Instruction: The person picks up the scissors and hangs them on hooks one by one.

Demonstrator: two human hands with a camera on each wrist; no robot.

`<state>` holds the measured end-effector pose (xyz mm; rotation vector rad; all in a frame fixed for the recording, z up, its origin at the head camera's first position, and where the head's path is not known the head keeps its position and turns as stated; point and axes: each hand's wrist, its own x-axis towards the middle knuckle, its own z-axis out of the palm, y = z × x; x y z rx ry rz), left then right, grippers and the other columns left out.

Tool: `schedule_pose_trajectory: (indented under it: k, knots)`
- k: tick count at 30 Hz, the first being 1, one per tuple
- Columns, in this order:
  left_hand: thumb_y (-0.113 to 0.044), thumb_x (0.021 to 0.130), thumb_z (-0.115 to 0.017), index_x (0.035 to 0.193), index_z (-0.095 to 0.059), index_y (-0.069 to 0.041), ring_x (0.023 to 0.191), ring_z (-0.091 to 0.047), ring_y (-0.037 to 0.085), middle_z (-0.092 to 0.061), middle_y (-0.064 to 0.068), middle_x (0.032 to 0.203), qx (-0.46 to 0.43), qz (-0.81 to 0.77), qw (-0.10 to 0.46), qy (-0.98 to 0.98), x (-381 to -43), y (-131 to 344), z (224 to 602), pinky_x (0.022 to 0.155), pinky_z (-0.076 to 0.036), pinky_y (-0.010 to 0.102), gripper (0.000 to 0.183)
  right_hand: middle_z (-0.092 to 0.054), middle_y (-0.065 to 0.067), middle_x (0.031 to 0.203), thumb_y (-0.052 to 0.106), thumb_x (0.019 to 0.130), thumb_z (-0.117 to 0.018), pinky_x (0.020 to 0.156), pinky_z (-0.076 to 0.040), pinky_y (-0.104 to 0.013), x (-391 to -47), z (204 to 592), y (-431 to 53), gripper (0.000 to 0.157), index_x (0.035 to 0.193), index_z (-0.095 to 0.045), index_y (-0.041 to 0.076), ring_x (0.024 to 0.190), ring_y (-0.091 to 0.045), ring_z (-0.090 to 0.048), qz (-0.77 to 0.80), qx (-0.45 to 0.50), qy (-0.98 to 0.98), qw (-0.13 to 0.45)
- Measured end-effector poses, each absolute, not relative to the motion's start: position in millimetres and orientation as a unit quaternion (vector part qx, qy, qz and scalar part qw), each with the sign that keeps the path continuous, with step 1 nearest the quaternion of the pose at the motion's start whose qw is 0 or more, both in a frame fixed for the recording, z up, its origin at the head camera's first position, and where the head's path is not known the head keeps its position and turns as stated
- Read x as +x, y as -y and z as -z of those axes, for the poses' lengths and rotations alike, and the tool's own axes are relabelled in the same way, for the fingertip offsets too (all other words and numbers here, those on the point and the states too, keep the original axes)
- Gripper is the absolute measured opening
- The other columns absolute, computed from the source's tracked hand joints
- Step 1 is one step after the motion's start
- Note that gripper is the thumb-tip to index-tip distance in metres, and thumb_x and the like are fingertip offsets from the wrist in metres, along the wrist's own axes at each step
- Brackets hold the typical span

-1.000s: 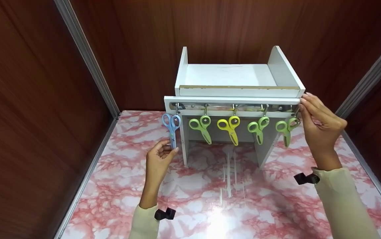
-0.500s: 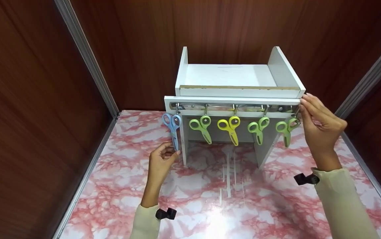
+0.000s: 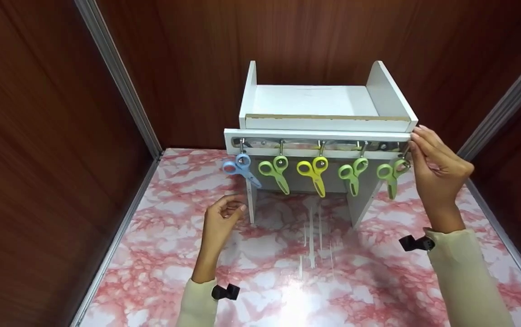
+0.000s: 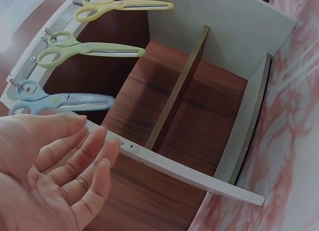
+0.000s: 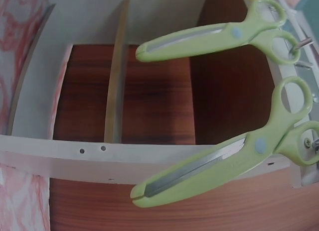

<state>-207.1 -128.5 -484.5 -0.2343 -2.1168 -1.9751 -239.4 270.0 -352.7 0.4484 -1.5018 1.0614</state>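
Blue scissors point(image 3: 243, 170) hang by one finger loop from the leftmost hook of a white rack. Just below them is my left hand point(image 3: 219, 220), fingers loosely bent, holding nothing; the left wrist view shows its palm point(image 4: 55, 176) apart from the blades. Green scissors point(image 3: 275, 174), yellow scissors point(image 3: 313, 174), another green pair point(image 3: 353, 175) and a last green pair point(image 3: 392, 177) hang along the same hook rail point(image 3: 297, 144). At the rail's right end my right hand point(image 3: 442, 170) pinches the board's edge between thumb and fingers. That hand is out of sight in the right wrist view.
The white shelf unit point(image 3: 315, 125) stands on a pink marbled table point(image 3: 165, 254). Its side panel point(image 4: 169, 171) comes down close to the left hand. Brown wooden walls point(image 3: 315, 36) enclose the back and sides.
My left hand has let go of the blue scissors' blade end. The scissors have swung, tips now pointing down to the right. My right hand stays at the rail's end.
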Motion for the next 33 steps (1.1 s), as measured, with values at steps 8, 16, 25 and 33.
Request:
schedule_pose_trajectory:
  k: [8, 16, 25, 33]
  knots:
    - [-0.013, 0.098, -0.07, 0.113, -0.074, -0.007, 0.082, -0.071, 0.024, -0.073, 0.016, 0.101, -0.069, 0.63, 0.15, 0.759, -206.2, 137.8, 502.3, 0.074, -0.059, 0.032, 0.017, -0.074, -0.026, 0.101, -0.021, 0.078, -0.075, 0.097, -0.056, -0.039, -241.4, 355.8, -266.4, 0.023, 0.094, -0.079, -0.005, 0.104, -0.041, -0.071, -0.448, 0.199, 0.657, 0.572]
    - [-0.02, 0.099, -0.069, 0.116, -0.074, -0.014, 0.087, -0.07, 0.02, -0.074, 0.001, 0.1, -0.046, 0.57, 0.189, 0.799, -199.0, 151.4, 498.7, 0.077, -0.057, 0.035, 0.018, -0.074, -0.019, 0.109, -0.02, 0.082, -0.073, 0.102, -0.053, -0.039, -244.8, 363.3, -257.6, 0.027, 0.101, -0.079, -0.003, 0.114, -0.039, -0.068, -0.416, 0.198, 0.679, 0.571]
    - [-0.014, 0.098, -0.07, 0.117, -0.073, -0.014, 0.088, -0.069, 0.016, -0.075, 0.002, 0.104, -0.049, 0.504, 0.236, 0.829, -195.6, 163.6, 494.8, 0.075, -0.057, 0.037, 0.02, -0.061, -0.016, 0.139, 0.006, 0.089, -0.077, 0.118, -0.038, -0.043, -233.1, 380.5, -270.0, 0.044, 0.131, -0.067, -0.001, 0.138, -0.038, -0.049, -0.327, 0.225, 0.766, 0.505]
    - [-0.007, 0.095, -0.072, 0.119, -0.073, -0.01, 0.103, -0.068, 0.026, -0.072, 0.004, 0.118, -0.064, 0.451, 0.259, 0.852, -194.6, 171.2, 494.0, 0.084, -0.057, 0.049, 0.024, -0.047, -0.01, 0.155, 0.048, 0.098, -0.065, 0.12, -0.033, -0.038, -196.5, 412.4, -299.4, 0.068, 0.149, -0.05, 0.006, 0.142, -0.035, -0.044, -0.276, 0.193, 0.832, 0.44]
